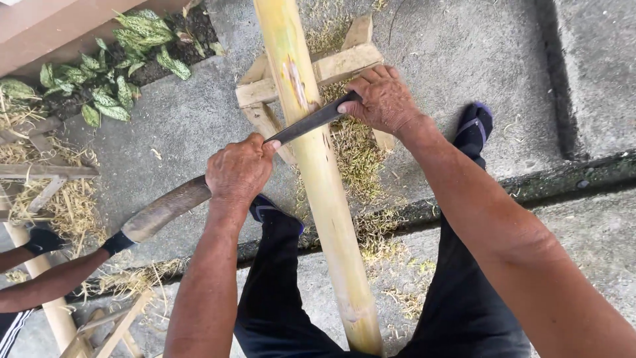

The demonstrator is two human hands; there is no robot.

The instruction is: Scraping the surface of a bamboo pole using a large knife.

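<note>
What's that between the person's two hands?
In the head view, a dark blade spans from the left hand to the right hand, lying across a pale bamboo pole.

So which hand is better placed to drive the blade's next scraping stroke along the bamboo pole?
Probably the left hand: it is wrapped around the curved handle of the blade, giving a full grip. The right hand only presses on the blade's far end across the bamboo pole, so it suits steadying.

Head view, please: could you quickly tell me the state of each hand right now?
Left hand: closed around the curved brown handle of the dark blade.
Right hand: closed, gripping that blade's far end.
</note>
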